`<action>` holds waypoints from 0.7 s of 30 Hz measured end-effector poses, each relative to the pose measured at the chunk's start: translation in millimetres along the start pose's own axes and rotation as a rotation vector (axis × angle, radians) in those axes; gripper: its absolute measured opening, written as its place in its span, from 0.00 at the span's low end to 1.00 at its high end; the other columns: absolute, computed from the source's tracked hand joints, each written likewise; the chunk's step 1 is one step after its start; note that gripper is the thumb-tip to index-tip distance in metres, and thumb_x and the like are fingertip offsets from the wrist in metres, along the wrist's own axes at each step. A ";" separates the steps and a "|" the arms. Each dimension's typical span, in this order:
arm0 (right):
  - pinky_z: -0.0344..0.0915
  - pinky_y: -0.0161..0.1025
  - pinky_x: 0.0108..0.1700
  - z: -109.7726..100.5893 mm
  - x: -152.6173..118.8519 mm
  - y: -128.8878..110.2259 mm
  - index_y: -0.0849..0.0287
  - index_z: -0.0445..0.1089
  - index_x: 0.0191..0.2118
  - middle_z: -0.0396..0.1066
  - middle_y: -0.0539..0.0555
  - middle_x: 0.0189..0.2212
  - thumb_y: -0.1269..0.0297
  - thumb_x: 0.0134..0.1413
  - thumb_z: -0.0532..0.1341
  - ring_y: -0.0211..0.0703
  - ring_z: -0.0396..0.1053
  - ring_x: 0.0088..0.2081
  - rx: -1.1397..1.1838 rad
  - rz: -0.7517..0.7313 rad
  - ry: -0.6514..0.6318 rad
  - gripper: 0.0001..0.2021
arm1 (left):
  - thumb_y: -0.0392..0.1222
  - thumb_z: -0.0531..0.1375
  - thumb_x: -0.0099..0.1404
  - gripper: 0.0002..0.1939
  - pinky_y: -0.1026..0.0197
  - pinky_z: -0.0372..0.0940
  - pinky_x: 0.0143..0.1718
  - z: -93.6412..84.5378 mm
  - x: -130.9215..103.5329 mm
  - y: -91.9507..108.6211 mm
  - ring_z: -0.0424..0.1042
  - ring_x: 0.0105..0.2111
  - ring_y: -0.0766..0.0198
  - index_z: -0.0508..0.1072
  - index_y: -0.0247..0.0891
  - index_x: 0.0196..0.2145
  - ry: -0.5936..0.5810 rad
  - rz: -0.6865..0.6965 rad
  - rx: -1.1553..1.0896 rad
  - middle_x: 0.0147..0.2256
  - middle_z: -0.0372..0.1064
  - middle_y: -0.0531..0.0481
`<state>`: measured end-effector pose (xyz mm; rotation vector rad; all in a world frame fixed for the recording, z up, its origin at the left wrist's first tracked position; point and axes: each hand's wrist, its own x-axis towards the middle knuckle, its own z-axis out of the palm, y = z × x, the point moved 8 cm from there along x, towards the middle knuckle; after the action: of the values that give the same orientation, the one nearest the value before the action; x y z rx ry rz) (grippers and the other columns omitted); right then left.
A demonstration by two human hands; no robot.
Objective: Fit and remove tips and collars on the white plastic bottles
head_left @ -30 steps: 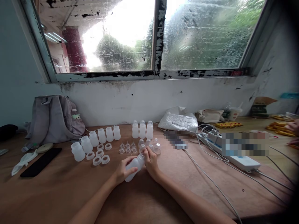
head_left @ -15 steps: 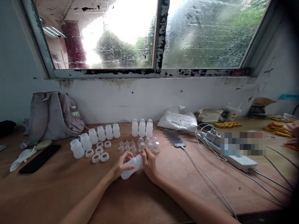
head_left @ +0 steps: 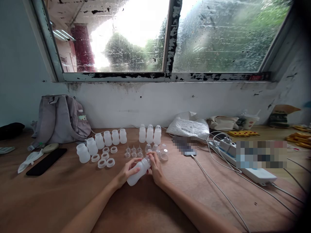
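Observation:
A frosted white baby bottle [head_left: 137, 173] is held tilted above the table, its top end pointing up and to the right. My left hand [head_left: 128, 171] is closed around its body. My right hand [head_left: 155, 164] has its fingers closed at the bottle's top end and partly hides the clear part there. Just beyond the hands stand clear teats [head_left: 133, 152] in rows and clear domed caps [head_left: 164, 154]. To the left lie several collar rings [head_left: 102, 162], with a row of open bottle bodies [head_left: 91, 146] behind them. Three capped bottles [head_left: 150, 134] stand farther back.
A grey backpack [head_left: 58, 119] leans at the wall, with a black flat object [head_left: 46, 162] before it. On the right are a silvery bag [head_left: 188, 126], a charging phone [head_left: 189, 151], a white power strip [head_left: 259, 174] and loose cables. Yellow parts [head_left: 243, 133] lie beyond.
The view has turned slightly left, and another person's hand at the far right is out of sight. My right fingers have shifted a little at the bottle's top; both hands stay on it.

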<state>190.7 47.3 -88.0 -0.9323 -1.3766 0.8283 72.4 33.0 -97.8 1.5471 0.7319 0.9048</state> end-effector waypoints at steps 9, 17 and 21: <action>0.52 0.28 0.15 8.5 -0.8 7.8 0.55 0.52 0.42 0.57 0.45 0.23 0.55 0.54 0.48 0.29 0.54 0.15 0.175 0.072 -0.064 0.12 | 0.52 0.53 0.57 0.25 0.60 0.60 0.40 -20.5 1.4 -1.8 0.64 0.42 0.58 0.57 0.36 0.48 0.261 0.036 -0.031 0.43 0.63 0.44; 0.56 0.29 0.18 12.7 -3.1 -0.5 0.57 0.56 0.37 0.57 0.45 0.23 0.57 0.53 0.50 0.30 0.56 0.17 0.021 0.043 -0.123 0.09 | 0.48 0.56 0.55 0.29 0.57 0.62 0.40 -36.9 6.8 -3.2 0.66 0.38 0.61 0.49 0.40 0.51 0.373 0.186 0.180 0.42 0.62 0.45; 0.57 0.30 0.18 12.3 -3.8 -5.5 0.57 0.57 0.35 0.59 0.47 0.25 0.57 0.53 0.50 0.30 0.57 0.18 -0.001 0.002 -0.118 0.09 | 0.47 0.57 0.55 0.32 0.57 0.63 0.40 -35.2 4.4 0.6 0.66 0.38 0.61 0.46 0.41 0.53 0.363 0.195 0.314 0.43 0.61 0.45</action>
<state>177.9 42.3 -85.0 -0.8971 -1.4781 0.8956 44.3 54.5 -94.3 1.7727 1.0331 1.2845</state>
